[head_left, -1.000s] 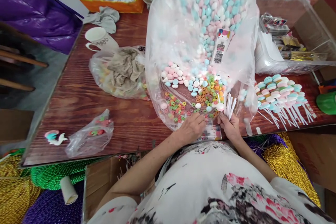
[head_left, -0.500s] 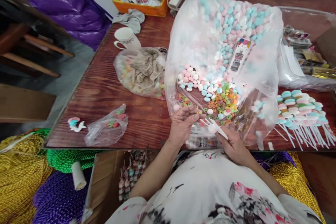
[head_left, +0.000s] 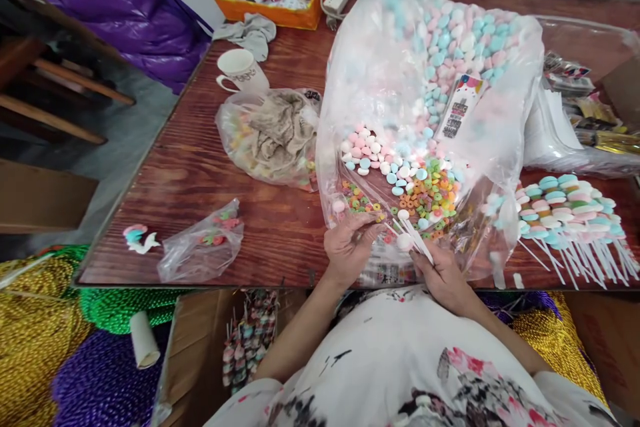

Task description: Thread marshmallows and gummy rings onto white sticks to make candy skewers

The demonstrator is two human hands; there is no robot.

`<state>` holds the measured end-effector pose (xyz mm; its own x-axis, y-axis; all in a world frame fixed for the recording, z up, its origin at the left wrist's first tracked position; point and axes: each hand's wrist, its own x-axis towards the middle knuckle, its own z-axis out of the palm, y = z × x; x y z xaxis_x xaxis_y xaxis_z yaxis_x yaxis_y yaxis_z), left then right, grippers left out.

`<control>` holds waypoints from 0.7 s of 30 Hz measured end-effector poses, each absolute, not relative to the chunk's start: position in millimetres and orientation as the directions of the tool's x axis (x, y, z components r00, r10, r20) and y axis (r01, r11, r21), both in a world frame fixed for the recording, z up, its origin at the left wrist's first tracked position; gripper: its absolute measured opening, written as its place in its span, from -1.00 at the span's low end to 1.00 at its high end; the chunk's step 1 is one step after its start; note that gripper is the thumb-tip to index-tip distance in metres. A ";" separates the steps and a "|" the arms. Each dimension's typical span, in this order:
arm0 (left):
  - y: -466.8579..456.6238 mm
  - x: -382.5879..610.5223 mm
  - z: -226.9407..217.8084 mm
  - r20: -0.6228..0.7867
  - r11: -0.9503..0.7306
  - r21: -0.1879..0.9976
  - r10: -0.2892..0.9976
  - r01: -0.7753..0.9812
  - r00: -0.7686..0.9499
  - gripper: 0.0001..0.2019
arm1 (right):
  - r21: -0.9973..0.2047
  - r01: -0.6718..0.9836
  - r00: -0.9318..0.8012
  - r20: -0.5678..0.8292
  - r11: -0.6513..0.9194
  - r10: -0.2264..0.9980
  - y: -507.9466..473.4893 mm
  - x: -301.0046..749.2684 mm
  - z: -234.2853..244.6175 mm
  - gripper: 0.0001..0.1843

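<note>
My right hand is closed around several thin white sticks, which point up and left over the table. A round white candy is at the sticks, close to my right fingertips. My left hand is pinched just left of the stick tips; whatever lies between its fingers is too small to make out. Beyond both hands are small coloured ring candies and pink, white and blue round candies. They spill from the mouth of a large clear plastic bag full of pastel candies.
To the right lies a pile of candy skewers with white sticks. On the left are a small plastic bag, a mermaid-tail-shaped piece, a bag with a brown cloth and a white mug. An orange tray stands behind.
The sticks in my right hand now point more upward and sit closer together. My left fingers have dipped slightly toward me. The whole view has shifted a little.
</note>
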<state>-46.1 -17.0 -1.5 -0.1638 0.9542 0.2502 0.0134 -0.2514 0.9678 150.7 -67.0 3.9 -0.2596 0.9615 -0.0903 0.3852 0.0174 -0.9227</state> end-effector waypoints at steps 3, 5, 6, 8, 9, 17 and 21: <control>-18.1 -51.3 -4.0 0.369 -0.344 0.906 0.928 0.249 -0.060 -0.82 | -0.922 0.386 -0.258 -0.080 0.026 0.963 -67.3 149.6 2.8 -0.78; -19.3 -50.7 -6.7 0.359 -0.337 0.911 0.932 0.239 -0.051 -0.82 | -0.935 0.353 -0.254 -0.055 0.039 0.966 -68.2 148.9 -0.2 -0.76; -20.1 -49.3 -7.7 0.330 -0.312 0.933 0.940 0.180 -0.080 -0.80 | -0.942 0.331 -0.258 -0.034 0.055 0.965 -68.8 148.4 -2.1 -0.74; -21.3 -45.9 -7.4 0.235 -0.241 0.970 0.962 -0.028 -0.138 -0.73 | -0.952 0.292 -0.277 0.005 0.089 0.961 -69.6 147.2 -5.7 -0.70; -21.4 -44.3 -5.7 0.181 -0.202 0.968 0.973 -0.150 -0.145 -0.68 | -0.955 0.282 -0.283 0.014 0.097 0.959 -69.6 146.4 -7.0 -0.70; -16.0 -35.0 10.5 -0.179 0.170 0.838 0.983 -0.518 0.033 -0.43 | -0.956 0.275 -0.271 0.023 0.100 0.962 -66.3 140.3 -16.8 -0.75; -27.6 -18.4 -2.8 -0.189 0.204 0.844 0.979 -0.495 0.080 -0.33 | -0.975 0.202 -0.232 0.040 0.088 0.972 -69.9 138.7 -25.0 -0.74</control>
<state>-18.4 -27.6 -2.8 0.0805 0.9786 -0.1892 -0.4954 0.2040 0.8444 138.7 -69.9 -25.0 -0.2319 0.9719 0.0397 0.2017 0.0880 -0.9755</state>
